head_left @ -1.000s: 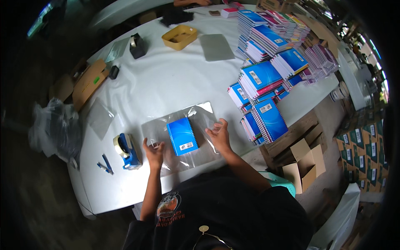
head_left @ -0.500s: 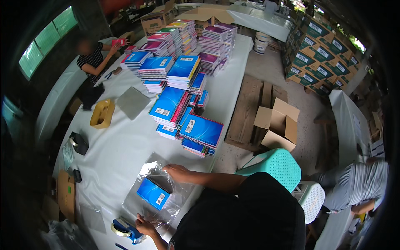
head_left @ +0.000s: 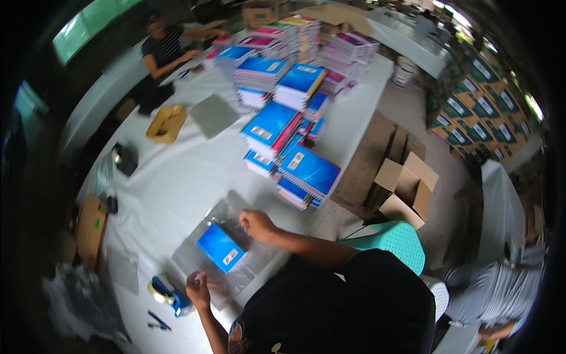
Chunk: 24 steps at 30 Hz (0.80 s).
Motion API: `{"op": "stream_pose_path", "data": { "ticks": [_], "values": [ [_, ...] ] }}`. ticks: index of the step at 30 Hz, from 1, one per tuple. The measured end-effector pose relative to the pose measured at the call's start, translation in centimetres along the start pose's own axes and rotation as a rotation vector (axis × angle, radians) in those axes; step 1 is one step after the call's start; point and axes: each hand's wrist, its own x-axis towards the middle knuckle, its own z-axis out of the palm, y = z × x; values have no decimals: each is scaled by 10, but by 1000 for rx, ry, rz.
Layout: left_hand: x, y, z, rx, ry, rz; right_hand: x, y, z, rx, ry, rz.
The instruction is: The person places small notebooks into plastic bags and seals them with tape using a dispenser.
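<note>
A blue spiral notebook (head_left: pixel 220 246) lies on a clear plastic sheet (head_left: pixel 231 206) at the near side of the table. Beyond the notebook's right side, my right hand (head_left: pixel 257 226) is closed, its fingertips pinching the plastic. My left hand (head_left: pixel 198 289) is at the sheet's near left edge, fingers curled together on the film. Neither hand touches the notebook. Just left of my left hand stands a blue tape dispenser (head_left: pixel 168 294) with a roll of tape. Small dark-handled snips (head_left: pixel 158 321) lie nearer to me.
Stacks of spiral notebooks (head_left: pixel 270 127) rise beyond my right hand. A yellow tray (head_left: pixel 166 124) and a grey sheet (head_left: pixel 213 116) lie farther left. Right of the table are an open carton (head_left: pixel 407 190) and turquoise stool (head_left: pixel 389 242). A co-worker (head_left: pixel 165 50) sits across the table.
The plastic around the notebook, raised and crinkled before, now lies flatter. My left hand has shifted up along the sheet's edge. The whole view has swung, and the far co-worker's arms have moved.
</note>
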Motion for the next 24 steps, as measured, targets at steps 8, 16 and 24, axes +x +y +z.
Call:
{"op": "stream_pose_path", "data": {
  "ticks": [8, 16, 24],
  "values": [
    [6, 22, -24, -210, -376, -198, 0, -36, 4, -96, -236, 49],
    [14, 59, 28, -280, -350, 20, -1, -13, 46, 512, -365, -17],
    [-10, 71, 73, 372, -388, 184, -23, -27, 61, 542, -336, -214]
  ]
}}
